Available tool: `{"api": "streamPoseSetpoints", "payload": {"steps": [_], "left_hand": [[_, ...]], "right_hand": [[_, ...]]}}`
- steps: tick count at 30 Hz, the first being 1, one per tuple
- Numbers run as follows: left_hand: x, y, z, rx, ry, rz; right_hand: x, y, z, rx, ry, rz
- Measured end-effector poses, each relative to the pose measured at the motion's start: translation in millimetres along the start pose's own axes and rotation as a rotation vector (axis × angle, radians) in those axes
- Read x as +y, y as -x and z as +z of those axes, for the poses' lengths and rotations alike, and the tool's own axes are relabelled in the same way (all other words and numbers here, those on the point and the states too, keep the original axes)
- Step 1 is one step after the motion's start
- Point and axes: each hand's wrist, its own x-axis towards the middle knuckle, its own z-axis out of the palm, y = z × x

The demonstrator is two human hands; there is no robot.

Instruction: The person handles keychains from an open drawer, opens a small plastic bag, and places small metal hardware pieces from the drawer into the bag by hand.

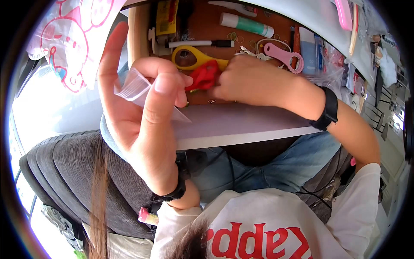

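Note:
My left hand (151,108) is over the left part of an open drawer (241,123), one finger stretched up and the others curled toward the thumb. A clear plastic bag (133,86) is pinched in it. Its fingertips also touch a crumpled-looking red item (203,76). My right hand (246,80) reaches in from the right, closed, with its fingers at the right end of the red item; their tips are partly hidden. Yellow-handled scissors (187,58) lie just behind the red item.
Inside the drawer are a black-and-white marker (200,43), a glue stick (246,24), a pink tool (284,57), keys (254,52) and a yellow packet (167,17). A pink-printed plastic bag (71,43) is at upper left. The drawer's front edge (241,138) lies above the lap.

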Motion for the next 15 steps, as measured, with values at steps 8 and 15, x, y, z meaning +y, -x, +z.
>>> {"api": "streamPoseSetpoints", "payload": {"steps": [8, 15], "left_hand": [[-2, -1, -4, -0.034, 0.033, 0.000], [0, -2, 2, 0.021, -0.014, -0.003]], "right_hand": [[-7, -5, 15, 0.043, -0.013, -0.109], [-11, -6, 21, 0.096, 0.002, -0.101]]}}
